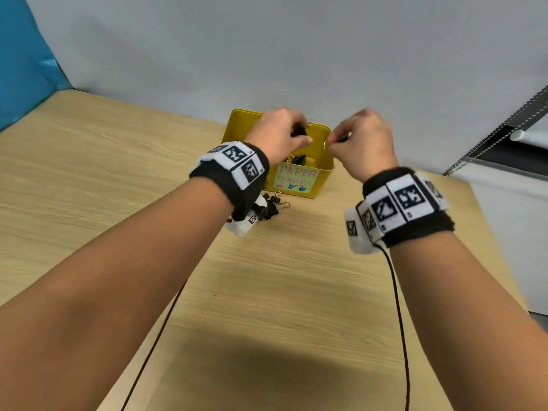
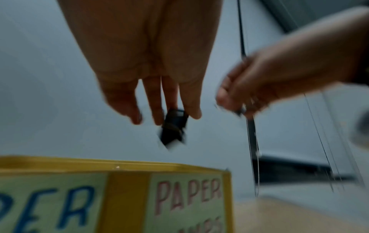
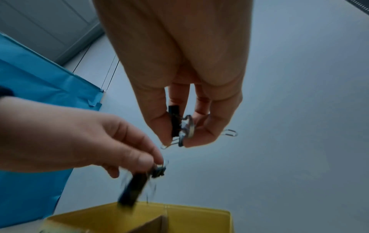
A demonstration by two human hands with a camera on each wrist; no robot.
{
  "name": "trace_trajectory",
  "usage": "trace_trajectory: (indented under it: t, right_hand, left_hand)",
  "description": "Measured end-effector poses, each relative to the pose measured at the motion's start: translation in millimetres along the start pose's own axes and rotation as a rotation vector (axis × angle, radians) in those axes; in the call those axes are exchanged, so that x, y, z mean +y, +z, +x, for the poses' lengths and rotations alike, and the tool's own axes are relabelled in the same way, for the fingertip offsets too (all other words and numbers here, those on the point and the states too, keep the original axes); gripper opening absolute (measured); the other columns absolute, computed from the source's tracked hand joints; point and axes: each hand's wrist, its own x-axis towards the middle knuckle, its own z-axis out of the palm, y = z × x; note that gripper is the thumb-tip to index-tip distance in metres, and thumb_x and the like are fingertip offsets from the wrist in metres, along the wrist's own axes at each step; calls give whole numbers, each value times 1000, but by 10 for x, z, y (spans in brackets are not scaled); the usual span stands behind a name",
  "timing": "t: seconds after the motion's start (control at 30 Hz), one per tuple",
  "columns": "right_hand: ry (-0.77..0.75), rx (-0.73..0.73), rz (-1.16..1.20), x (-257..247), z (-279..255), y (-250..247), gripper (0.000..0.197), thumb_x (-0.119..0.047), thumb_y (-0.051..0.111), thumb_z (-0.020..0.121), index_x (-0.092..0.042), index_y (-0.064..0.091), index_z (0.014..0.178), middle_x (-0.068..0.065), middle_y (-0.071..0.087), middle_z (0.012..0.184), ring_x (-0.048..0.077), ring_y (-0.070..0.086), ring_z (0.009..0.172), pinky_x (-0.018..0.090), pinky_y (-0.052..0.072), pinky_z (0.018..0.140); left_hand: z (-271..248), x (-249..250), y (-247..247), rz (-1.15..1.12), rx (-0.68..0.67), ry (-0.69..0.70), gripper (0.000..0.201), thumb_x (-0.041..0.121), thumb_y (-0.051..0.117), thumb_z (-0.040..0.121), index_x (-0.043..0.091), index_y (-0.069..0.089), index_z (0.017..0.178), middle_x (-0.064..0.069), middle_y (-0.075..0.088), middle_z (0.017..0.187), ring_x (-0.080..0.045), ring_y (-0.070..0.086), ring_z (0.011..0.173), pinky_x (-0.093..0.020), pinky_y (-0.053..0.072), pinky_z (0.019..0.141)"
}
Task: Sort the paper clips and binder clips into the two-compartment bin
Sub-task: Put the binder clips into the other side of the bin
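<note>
Grey wall (image 1: 296,54) behind, blue sheet (image 1: 20,54) at far left, light wood table (image 1: 267,292) below. Yellow bin (image 1: 321,176) sits near the table's back edge, a green label (image 1: 295,180) on its front reading "PAPER CLAMPS"; left wrist view shows a second label beside it, its text cut off. Cardboard divider (image 3: 153,223) splits the inside, seen in the right wrist view. Some black binder clips already lie in the right compartment (image 1: 296,159).

Both hands are up over the bin, close together but not touching. Left hand (image 1: 278,134) has fingers pointing down, loosely extended; black binder clips (image 3: 137,187) sit right at its fingertips above the bin, heavily blurred, so cannot tell whether the fingers grip them or they are loose in the air. Right hand (image 1: 366,143) is curled, thumb and fingers pinching a small bunch of clips (image 3: 180,126): one black binder clip with wire handles sticking out both sides, plus something silvery and round against it, unclear what.

Small heap of black binder clips with gold handles (image 1: 274,204) lies on the table just in front of the bin, partly hidden by the left wristband (image 1: 234,170). Right wristband (image 1: 406,203) also carries black-and-white markers. Thin dark cables (image 1: 398,321) trail from both wrists towards the near table edge.
</note>
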Motion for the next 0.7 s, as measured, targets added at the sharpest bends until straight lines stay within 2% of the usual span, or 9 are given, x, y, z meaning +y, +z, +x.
trace_trajectory:
  t: [0.07, 0.17, 0.27, 0.33, 0.37, 0.43, 0.5, 0.57, 0.7]
  right_hand:
    - [-25, 50, -11, -67, 192, -4, 20, -13, 59, 82, -15, 75, 93, 12, 61, 115, 25, 58, 108, 24, 40, 91]
    - [-44, 25, 3, -120, 388, 137, 21, -13, 58, 85, -15, 74, 98, 11, 60, 118, 24, 56, 111, 23, 40, 93]
    - [-45, -155, -30, -101, 422, 365, 23, -21, 57, 90, -14, 71, 107, 10, 60, 123, 26, 55, 117, 28, 41, 98]
    - [-32, -182, -35, -95, 333, 473, 26, -23, 54, 92, -12, 69, 110, 10, 59, 124, 27, 52, 119, 32, 42, 100]
    - [-40, -156, -23, -119, 265, 517, 26, -23, 53, 93, -12, 69, 110, 10, 58, 124, 26, 52, 118, 33, 43, 99]
    - [-97, -131, 27, -190, 83, 595, 23, -23, 53, 92, -15, 69, 107, 8, 58, 120, 23, 56, 110, 31, 45, 94]
    - [-155, -188, 56, -250, -99, 680, 22, -20, 54, 90, -19, 69, 106, 5, 61, 115, 20, 59, 103, 29, 49, 91]
    - [-165, -305, 35, -230, -194, 788, 27, -14, 55, 88, -21, 67, 110, 5, 61, 117, 21, 59, 108, 36, 50, 95]
    - [-195, -605, -177, -129, -271, 975, 53, -7, 56, 83, -27, 52, 132, 7, 56, 131, 26, 54, 120, 40, 49, 99]
  left_hand:
    - [60, -49, 22, 173, -11, 21, 42, 45, 53, 87, 27, 53, 125, -2, 58, 128, -25, 45, 123, -42, 33, 104]
    - [-28, -170, -7, 207, 62, 19, 37, 44, 47, 90, 28, 53, 122, 0, 53, 132, -23, 40, 127, -44, 27, 106]
    - [-271, -379, -19, 67, 111, -10, 22, 28, 51, 91, 18, 56, 109, 0, 57, 112, -18, 49, 108, -34, 39, 96]
    - [-444, -534, 26, 19, 46, -38, 10, 22, 57, 87, 18, 54, 96, 2, 54, 96, -15, 51, 91, -30, 48, 85]
    - [-515, -614, 65, 31, -33, -61, 10, 22, 60, 85, 19, 53, 92, 3, 53, 94, -15, 52, 89, -31, 50, 85]
    - [-608, -752, 203, 106, -261, -139, 26, 29, 66, 81, 20, 55, 102, 0, 52, 106, -19, 54, 101, -33, 49, 91]
    - [-646, -842, 359, 195, -430, -191, 59, 43, 69, 74, 19, 49, 124, -8, 44, 131, -25, 45, 122, -41, 43, 104]
    - [-654, -860, 456, 251, -470, -187, 80, 56, 67, 70, 17, 40, 135, -12, 35, 141, -29, 34, 132, -46, 36, 110]
    - [-637, -860, 541, 328, -454, -147, 79, 57, 63, 74, 13, 41, 135, -13, 38, 138, -29, 30, 131, -42, 32, 109]
